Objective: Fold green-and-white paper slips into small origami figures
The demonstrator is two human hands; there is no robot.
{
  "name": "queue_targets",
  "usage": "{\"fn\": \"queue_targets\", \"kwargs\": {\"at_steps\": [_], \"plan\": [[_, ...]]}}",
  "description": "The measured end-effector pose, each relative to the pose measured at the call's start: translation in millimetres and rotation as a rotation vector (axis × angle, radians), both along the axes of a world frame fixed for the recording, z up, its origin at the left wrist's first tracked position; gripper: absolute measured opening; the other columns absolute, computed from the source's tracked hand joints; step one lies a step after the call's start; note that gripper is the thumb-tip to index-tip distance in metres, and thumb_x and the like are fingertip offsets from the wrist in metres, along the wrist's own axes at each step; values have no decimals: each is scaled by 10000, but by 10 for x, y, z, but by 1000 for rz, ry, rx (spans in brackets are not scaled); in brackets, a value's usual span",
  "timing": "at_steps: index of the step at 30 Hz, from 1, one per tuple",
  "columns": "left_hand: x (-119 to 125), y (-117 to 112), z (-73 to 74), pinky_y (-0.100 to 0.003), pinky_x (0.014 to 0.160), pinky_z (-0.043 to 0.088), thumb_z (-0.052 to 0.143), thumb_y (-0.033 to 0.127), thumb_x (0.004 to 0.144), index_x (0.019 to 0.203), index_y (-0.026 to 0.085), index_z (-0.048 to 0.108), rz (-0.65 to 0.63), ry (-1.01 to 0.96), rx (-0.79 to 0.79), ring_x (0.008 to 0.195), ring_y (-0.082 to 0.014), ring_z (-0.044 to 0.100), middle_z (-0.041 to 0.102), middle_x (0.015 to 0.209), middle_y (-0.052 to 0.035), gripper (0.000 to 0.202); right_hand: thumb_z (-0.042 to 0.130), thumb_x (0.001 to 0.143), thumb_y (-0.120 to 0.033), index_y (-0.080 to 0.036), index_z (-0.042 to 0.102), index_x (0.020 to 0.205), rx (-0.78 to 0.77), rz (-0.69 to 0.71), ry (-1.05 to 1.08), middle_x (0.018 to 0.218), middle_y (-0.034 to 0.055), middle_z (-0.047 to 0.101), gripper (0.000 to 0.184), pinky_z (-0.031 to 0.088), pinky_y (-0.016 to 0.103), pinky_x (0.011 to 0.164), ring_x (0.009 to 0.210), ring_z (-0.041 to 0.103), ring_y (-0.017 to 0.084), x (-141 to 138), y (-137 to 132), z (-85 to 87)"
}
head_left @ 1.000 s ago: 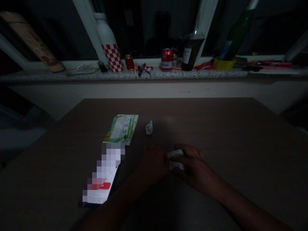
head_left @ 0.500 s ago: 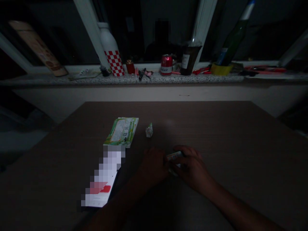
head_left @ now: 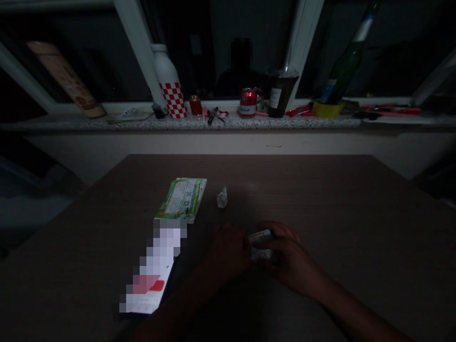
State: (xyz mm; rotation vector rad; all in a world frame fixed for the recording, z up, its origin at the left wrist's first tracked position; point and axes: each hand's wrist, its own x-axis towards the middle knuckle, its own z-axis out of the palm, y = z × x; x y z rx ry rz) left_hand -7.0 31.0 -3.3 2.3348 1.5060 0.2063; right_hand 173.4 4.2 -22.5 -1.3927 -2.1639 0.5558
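The room is very dim. My left hand [head_left: 228, 249] and my right hand [head_left: 288, 254] meet on the brown table [head_left: 320, 199], both closed on a small piece of folded paper [head_left: 260, 242] held between them. A small folded paper shape [head_left: 222, 197] stands on the table just beyond my hands. A green and white printed packet [head_left: 183, 198] lies to the left of it. A lit phone with a blurred screen [head_left: 155, 266] lies by my left forearm.
A stone window sill [head_left: 199, 122] runs behind the table. On it stand a white bottle with red checks [head_left: 170, 83], a red can [head_left: 247, 102], a dark bottle [head_left: 280, 92], a green bottle [head_left: 344, 64], yellow tape [head_left: 326, 109] and small clutter.
The view has tipped slightly, so everything sits a little lower in frame. My hands stay together on the paper, with only small finger movements.
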Motion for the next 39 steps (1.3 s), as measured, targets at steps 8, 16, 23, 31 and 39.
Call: {"fn": "queue_targets", "kwargs": {"at_steps": [8, 16, 23, 31, 39], "plan": [[5, -6, 5, -375, 802, 403, 510, 192, 804, 795, 156, 613, -4, 2, 7, 886, -246, 585, 660, 853, -85, 109, 746, 653, -152, -333, 751, 920, 16, -85, 0, 1229, 44, 603, 322, 391, 516, 950, 1139, 521, 312, -71, -10, -7], [1, 0, 12, -369, 790, 403, 537, 186, 781, 796, 159, 626, 2, -13, -1, 875, -244, 593, 667, 850, -83, 94, 722, 663, -149, -328, 737, 939, 6, -58, 7, 1185, 39, 615, 330, 392, 495, 950, 1125, 521, 299, -76, -3, -2], [-43, -15, 23, -365, 802, 400, 539, 206, 799, 815, 161, 627, -27, -35, -5, 885, -234, 582, 661, 862, -68, 100, 731, 690, -177, -361, 716, 1030, -13, -7, -8, 1222, 37, 604, 387, 362, 501, 984, 1163, 509, 296, -27, 3, 21], [-82, -14, 26, -409, 828, 397, 660, 447, 752, 867, 158, 626, -89, -13, -3, 922, -271, 568, 659, 922, -78, 313, 722, 683, -118, -406, 683, 1073, -6, 28, 26, 1192, 1, 613, 486, 366, 451, 979, 1160, 517, 266, -8, 6, 5], [-46, -2, 69, -419, 824, 398, 647, 448, 759, 874, 159, 642, -83, 29, -19, 936, -286, 581, 673, 933, -90, 311, 731, 721, -174, -394, 676, 1098, 3, 45, -18, 1210, 19, 607, 440, 350, 462, 993, 1180, 497, 275, 12, 10, -1]]}}
